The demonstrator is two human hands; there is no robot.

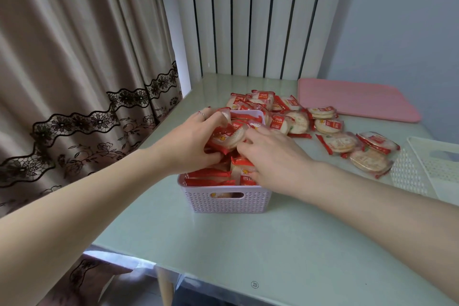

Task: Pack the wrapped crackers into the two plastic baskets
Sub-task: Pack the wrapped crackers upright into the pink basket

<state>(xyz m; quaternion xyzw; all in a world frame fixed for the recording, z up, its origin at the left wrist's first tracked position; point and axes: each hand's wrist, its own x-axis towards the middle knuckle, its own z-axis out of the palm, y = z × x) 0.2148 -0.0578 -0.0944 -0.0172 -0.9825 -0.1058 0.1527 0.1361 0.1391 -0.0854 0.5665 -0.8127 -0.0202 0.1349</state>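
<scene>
A lilac plastic basket (224, 202) stands on the table, packed with red-and-clear wrapped crackers. My left hand (191, 140) grips a wrapped cracker packet (227, 135) above the basket's far half. My right hand (274, 156) lies over the basket's right side, its fingers curled onto the same packet and onto the packets below; its fingertips are partly hidden. A heap of loose wrapped crackers (298, 119) lies behind and to the right of the basket. A white plastic basket (432, 169) stands at the right edge.
A pink flat pad (355, 98) lies at the back right of the pale green table (248, 243). A beige curtain (74, 69) hangs on the left, and a white ribbed panel (248, 15) stands behind the table.
</scene>
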